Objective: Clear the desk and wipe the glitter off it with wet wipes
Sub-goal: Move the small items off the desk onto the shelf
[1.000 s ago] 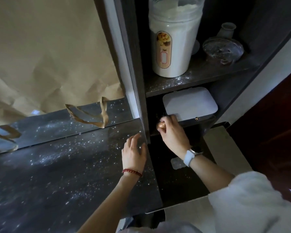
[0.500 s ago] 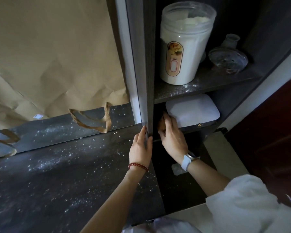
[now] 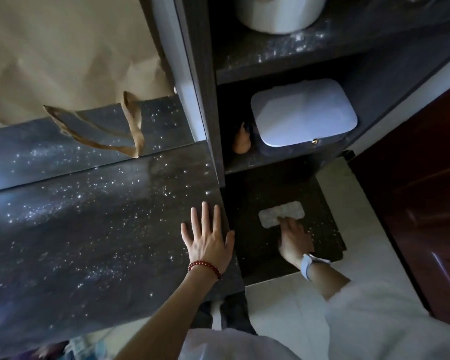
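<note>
Right hand (image 3: 295,241) moved down from shelf, fingers on flat packet (image 3: 281,213), long axis left-right, left hand (image 3: 207,240) splayed flat on desk (image 3: 89,229)

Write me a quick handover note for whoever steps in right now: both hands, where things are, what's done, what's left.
Left hand: flat and open on the desk near its right edge, holding nothing.
Right hand: down on the low shelf, fingertips on a small white pack; grip not clear.
White box sits on the middle shelf, a small tan thing beside it.
Done: desk is cleared except for the paper bag leaning at the back.
Left: glitter covers the desk and shelves; no wiping yet.
</note>
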`<action>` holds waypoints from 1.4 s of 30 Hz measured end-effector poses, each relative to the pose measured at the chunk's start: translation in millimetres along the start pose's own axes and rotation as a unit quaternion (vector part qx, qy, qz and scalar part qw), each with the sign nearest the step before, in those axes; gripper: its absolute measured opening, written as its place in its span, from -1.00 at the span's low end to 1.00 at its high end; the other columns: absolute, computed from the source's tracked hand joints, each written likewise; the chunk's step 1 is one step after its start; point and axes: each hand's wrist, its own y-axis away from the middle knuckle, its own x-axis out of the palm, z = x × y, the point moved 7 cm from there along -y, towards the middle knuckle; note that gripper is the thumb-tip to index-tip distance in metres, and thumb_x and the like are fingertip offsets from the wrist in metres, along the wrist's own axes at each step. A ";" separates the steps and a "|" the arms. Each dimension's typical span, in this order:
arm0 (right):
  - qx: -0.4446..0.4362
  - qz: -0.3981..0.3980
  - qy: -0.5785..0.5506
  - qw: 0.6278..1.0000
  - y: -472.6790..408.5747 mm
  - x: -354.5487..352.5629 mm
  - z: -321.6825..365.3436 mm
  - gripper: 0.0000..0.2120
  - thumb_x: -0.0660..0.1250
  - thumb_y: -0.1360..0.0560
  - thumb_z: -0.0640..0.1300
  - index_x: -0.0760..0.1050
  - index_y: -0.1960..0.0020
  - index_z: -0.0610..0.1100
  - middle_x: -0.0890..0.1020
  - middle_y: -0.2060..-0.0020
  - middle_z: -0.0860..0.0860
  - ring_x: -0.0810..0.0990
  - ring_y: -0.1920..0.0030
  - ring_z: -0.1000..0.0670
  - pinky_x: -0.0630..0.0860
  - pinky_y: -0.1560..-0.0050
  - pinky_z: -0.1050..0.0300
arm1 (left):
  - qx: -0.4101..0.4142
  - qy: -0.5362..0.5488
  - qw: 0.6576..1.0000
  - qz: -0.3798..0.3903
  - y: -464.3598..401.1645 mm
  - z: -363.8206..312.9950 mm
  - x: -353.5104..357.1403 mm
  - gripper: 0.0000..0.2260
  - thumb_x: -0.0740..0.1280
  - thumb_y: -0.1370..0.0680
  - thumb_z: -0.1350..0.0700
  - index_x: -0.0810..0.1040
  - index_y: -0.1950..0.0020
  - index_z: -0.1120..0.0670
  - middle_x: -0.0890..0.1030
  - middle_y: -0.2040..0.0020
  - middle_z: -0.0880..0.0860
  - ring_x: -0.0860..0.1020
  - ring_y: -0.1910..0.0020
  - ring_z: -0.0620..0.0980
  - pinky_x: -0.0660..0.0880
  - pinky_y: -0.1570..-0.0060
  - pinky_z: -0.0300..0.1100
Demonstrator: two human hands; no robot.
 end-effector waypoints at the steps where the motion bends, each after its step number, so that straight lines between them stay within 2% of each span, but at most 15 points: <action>1: -0.005 0.011 0.025 1.000 -8.4 4.8 -3.2 -0.41 0.21 -0.49 -0.24 0.05 -0.45 -0.15 0.18 -0.44 -0.15 0.18 -0.41 -0.18 0.26 -0.30 -0.14 | -0.001 -0.005 1.000 -0.009 0.2 2.5 3.7 -0.38 -0.17 -0.48 -0.24 -0.15 -0.48 -0.01 -0.16 -0.53 0.04 -0.21 -0.49 0.11 -0.18 -0.42 0.19; 3: -0.022 0.010 0.078 0.997 -26.1 10.3 -10.6 -0.36 0.19 -0.49 -0.27 -0.03 -0.47 -0.13 0.08 -0.48 -0.13 0.06 -0.46 -0.14 0.15 -0.36 -0.19 | 0.001 -0.019 1.000 -0.021 -0.5 6.3 9.9 -0.33 -0.25 -0.41 -0.25 -0.14 -0.48 -0.03 -0.14 -0.54 0.04 -0.19 -0.50 0.11 -0.18 -0.42 0.18; 5: -0.043 -0.003 0.114 0.993 -42.0 13.8 -16.9 -0.33 0.20 -0.48 -0.28 -0.06 -0.48 -0.11 0.04 -0.49 -0.12 -0.01 -0.48 -0.13 0.06 -0.39 -0.24 | 0.004 -0.022 0.999 -0.037 -2.5 7.9 12.6 -0.35 -0.22 -0.43 -0.25 -0.12 -0.48 -0.03 -0.10 -0.54 0.04 -0.16 -0.50 0.11 -0.16 -0.41 0.18; 8: -0.058 0.012 0.156 0.986 -58.4 16.8 -20.2 -0.34 0.20 -0.48 -0.28 -0.05 -0.48 -0.11 0.09 -0.47 -0.14 -0.01 -0.47 -0.16 -0.03 -0.41 -0.25 | 0.007 -0.029 0.998 -0.052 -3.6 8.8 14.6 -0.37 -0.18 -0.45 -0.25 -0.09 -0.48 -0.03 -0.06 -0.54 0.05 -0.12 -0.50 0.12 -0.14 -0.41 0.19; 11: -0.085 -0.004 0.203 0.976 -67.6 8.7 -13.7 -0.46 0.12 -0.51 -0.25 0.07 -0.45 -0.13 0.27 -0.36 -0.18 0.17 -0.39 -0.21 0.06 -0.40 -0.24 | 0.009 -0.031 0.998 -0.059 -1.7 8.8 14.0 -0.37 -0.16 -0.46 -0.24 -0.07 -0.48 -0.01 -0.03 -0.53 0.06 -0.09 -0.50 0.13 -0.12 -0.41 0.20; 15: -0.104 0.013 0.231 0.967 -69.1 5.5 -11.9 -0.46 0.15 -0.49 -0.26 0.11 -0.43 -0.15 0.31 -0.31 -0.17 0.24 -0.33 -0.20 0.13 -0.37 -0.23 | 0.008 -0.041 0.998 -0.044 -1.5 9.0 12.2 -0.36 -0.20 -0.45 -0.26 -0.11 -0.48 -0.03 -0.07 -0.54 0.05 -0.13 -0.50 0.12 -0.13 -0.42 0.17; 18: -0.097 0.000 0.188 0.977 -59.8 -1.4 -10.9 -0.41 0.25 -0.44 -0.20 0.13 -0.42 -0.15 0.35 -0.25 -0.17 0.29 -0.27 -0.20 0.26 -0.27 -0.18 | 0.006 -0.050 0.998 -0.027 -2.1 8.9 11.2 -0.34 -0.24 -0.43 -0.28 -0.17 -0.48 -0.05 -0.12 -0.54 0.03 -0.17 -0.50 0.10 -0.15 -0.42 0.16; 21: -0.089 -0.013 0.097 0.991 -37.6 -10.2 -5.7 -0.36 0.29 -0.42 -0.13 0.12 -0.43 -0.14 0.35 -0.23 -0.17 0.30 -0.24 -0.19 0.32 -0.18 -0.11 | 0.006 -0.048 0.999 -0.016 -0.6 6.5 7.6 -0.40 -0.11 -0.52 -0.26 -0.17 -0.48 -0.04 -0.14 -0.54 0.03 -0.19 -0.50 0.09 -0.14 -0.43 0.16; 25: -0.135 -0.129 -0.044 0.982 5.3 -47.6 8.3 -0.39 0.38 -0.38 -0.06 0.27 -0.37 -0.15 0.45 -0.17 -0.18 0.42 -0.17 -0.19 0.40 -0.13 -0.11 | 0.004 -0.047 0.999 -0.009 -0.3 2.5 0.2 -0.41 -0.01 -0.54 -0.22 -0.13 -0.48 -0.04 -0.11 -0.54 0.02 -0.16 -0.50 0.09 -0.10 -0.43 0.15; 27: -0.166 -0.218 -0.102 0.956 29.3 -76.9 11.9 -0.45 0.32 -0.38 -0.01 0.32 -0.31 -0.14 0.50 -0.12 -0.17 0.47 -0.10 -0.16 0.45 -0.07 -0.09 | 0.005 -0.055 0.998 -0.004 -1.5 2.2 -2.9 -0.41 0.00 -0.54 -0.23 -0.11 -0.48 -0.05 -0.08 -0.54 0.02 -0.13 -0.50 0.08 -0.05 -0.42 0.15; 31: -0.177 -0.359 -0.182 0.898 58.9 -145.8 13.6 -0.55 0.24 -0.42 0.01 0.39 -0.23 -0.20 0.52 -0.09 -0.19 0.41 -0.09 -0.05 0.43 -0.07 0.09 | 0.015 -0.062 0.998 0.010 -1.2 2.3 -7.4 -0.40 0.00 -0.53 -0.24 -0.10 -0.48 -0.05 -0.07 -0.53 0.02 -0.10 -0.50 0.09 0.01 -0.42 0.15; 35: -0.171 -0.497 -0.162 0.835 54.3 -221.7 23.9 -0.67 0.29 -0.44 -0.08 0.48 -0.11 -0.27 0.58 -0.04 -0.20 0.49 -0.06 -0.13 0.42 -0.11 0.00 | 0.013 -0.068 0.997 0.020 -0.1 1.4 -10.4 -0.40 0.01 -0.53 -0.25 -0.10 -0.48 -0.05 -0.08 -0.53 0.00 -0.10 -0.50 0.08 0.04 -0.42 0.13; 37: -0.152 -0.511 -0.136 0.835 37.6 -246.8 30.0 -0.68 0.29 -0.45 -0.07 0.48 -0.11 -0.26 0.58 -0.05 -0.20 0.51 -0.06 -0.20 0.43 -0.08 -0.06 | 0.011 -0.068 0.997 0.026 0.1 0.8 -11.2 -0.39 0.01 -0.53 -0.25 -0.11 -0.48 -0.06 -0.09 -0.53 0.00 -0.11 -0.50 0.08 0.05 -0.42 0.12; 42: -0.031 -0.471 -0.041 0.881 -12.6 -266.6 29.9 -0.70 0.32 -0.43 -0.08 0.52 -0.09 -0.23 0.60 -0.03 -0.25 0.49 -0.03 -0.32 0.42 0.05 -0.14 | 0.015 -0.065 0.997 0.033 -0.8 2.5 -13.8 -0.38 0.03 -0.52 -0.26 -0.11 -0.48 -0.07 -0.09 -0.53 -0.01 -0.11 -0.50 0.07 0.04 -0.42 0.10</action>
